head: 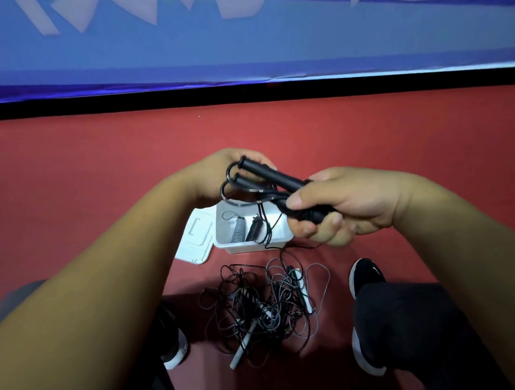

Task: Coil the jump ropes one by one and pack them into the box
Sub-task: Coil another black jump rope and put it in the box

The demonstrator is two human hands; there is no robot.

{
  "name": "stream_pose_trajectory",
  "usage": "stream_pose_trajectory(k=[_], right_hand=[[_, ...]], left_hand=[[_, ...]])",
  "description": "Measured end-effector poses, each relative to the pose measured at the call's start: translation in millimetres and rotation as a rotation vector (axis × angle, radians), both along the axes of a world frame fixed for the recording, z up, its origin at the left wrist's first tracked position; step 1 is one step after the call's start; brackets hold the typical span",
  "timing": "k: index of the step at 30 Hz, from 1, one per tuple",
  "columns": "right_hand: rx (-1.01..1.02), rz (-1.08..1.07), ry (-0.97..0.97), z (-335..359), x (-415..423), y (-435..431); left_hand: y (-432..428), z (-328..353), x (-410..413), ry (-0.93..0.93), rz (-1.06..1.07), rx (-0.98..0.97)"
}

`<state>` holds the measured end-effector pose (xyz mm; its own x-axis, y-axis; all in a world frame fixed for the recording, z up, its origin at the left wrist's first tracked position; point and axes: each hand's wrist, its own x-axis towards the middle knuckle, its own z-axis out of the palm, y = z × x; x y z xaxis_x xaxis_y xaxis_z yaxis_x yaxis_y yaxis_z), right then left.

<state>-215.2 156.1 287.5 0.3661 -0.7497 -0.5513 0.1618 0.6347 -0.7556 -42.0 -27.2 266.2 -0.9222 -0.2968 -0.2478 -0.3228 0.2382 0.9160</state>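
A red floor [369, 134] runs back to a black strip [283, 93] at the foot of a blue banner [284, 50] printed with pale shapes. Both hands hold one black jump rope [274, 178] in the air above the white box [242, 247]. Its two slim, matte black handles lie side by side, their flanged end caps pointing up and to the left, and a thin black cord loops out beside those caps and trails down past the box to the floor. The left hand [219, 176] cups the capped ends from behind, with its fingers curled over them. The right hand [337, 206] is closed round the other ends, thumb pressed on top, with a bunch of cord gathered in its palm. The box sits open on the floor, and its white lid [194, 242] lies flat just beside it on the left. Inside it are a grey ribbed handle [238, 229] and a black ribbed handle [253, 231]. Nearer the person, between a black sneaker [367, 274] and the other shoe [173, 352], a tangle of loose ropes [264, 309] is heaped, thin dark and grey cords with a white handle [301, 286] and a grey handle [242, 352] sticking out.
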Motion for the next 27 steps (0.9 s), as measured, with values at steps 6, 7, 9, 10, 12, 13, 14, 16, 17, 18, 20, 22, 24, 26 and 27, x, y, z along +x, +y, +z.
stream_pose_trajectory(k=[6,7,9,10,12,13,14,16,17,18,20,22,24,26,27], right_hand=[[0.087,0.213,0.047,-14.2,10.3,0.6],[0.098,0.214,0.073,-16.4,10.9,-0.3],[0.104,0.201,0.145,-18.9,12.1,-2.6],[0.104,0.189,0.185,-20.3,12.4,-4.2],[0.113,0.156,0.262,-23.5,12.0,-7.2],[0.118,0.138,0.292,-24.9,12.0,-8.2],[0.12,0.125,0.316,-26.1,12.1,-9.2],[0.123,0.1,0.353,-30.2,11.8,-11.5],[0.127,0.078,0.368,-32.7,11.1,-13.3],[0.131,0.051,0.385,-36.1,9.9,-15.1],[0.133,-0.003,0.436,-42.8,5.8,-18.3],[0.118,-0.073,0.504,-47.9,1.6,-20.9],[0.088,-0.154,0.572,-50.7,-0.6,-22.8],[0.045,-0.226,0.651,-53.3,-2.8,-24.9],[0.02,-0.258,0.697,-54.1,-3.6,-26.1]], left_hand=[[16.3,10.6,-15.2,0.06,-0.005,0.081],[17.4,12.9,-15.2,0.061,-0.012,0.053],[17.7,17.4,-14.7,0.063,0.003,-0.034],[18.4,19.3,-14.6,0.062,0.014,-0.085],[21.4,22.7,-14.3,0.062,0.009,-0.185],[22.8,23.7,-13.9,0.063,0.001,-0.235],[24.2,24.6,-13.1,0.067,-0.008,-0.281],[26.5,26.7,-11.0,0.078,-0.017,-0.345],[27.4,27.6,-9.9,0.087,-0.024,-0.374],[28.1,28.2,-8.8,0.095,-0.035,-0.404],[29.0,28.7,-7.2,0.093,-0.074,-0.496],[27.5,27.9,-5.9,0.07,-0.137,-0.611],[26.5,27.3,-3.6,0.044,-0.204,-0.704],[25.9,27.0,-2.6,0.025,-0.226,-0.741],[25.8,27.0,-3.2,0.01,-0.21,-0.748]])
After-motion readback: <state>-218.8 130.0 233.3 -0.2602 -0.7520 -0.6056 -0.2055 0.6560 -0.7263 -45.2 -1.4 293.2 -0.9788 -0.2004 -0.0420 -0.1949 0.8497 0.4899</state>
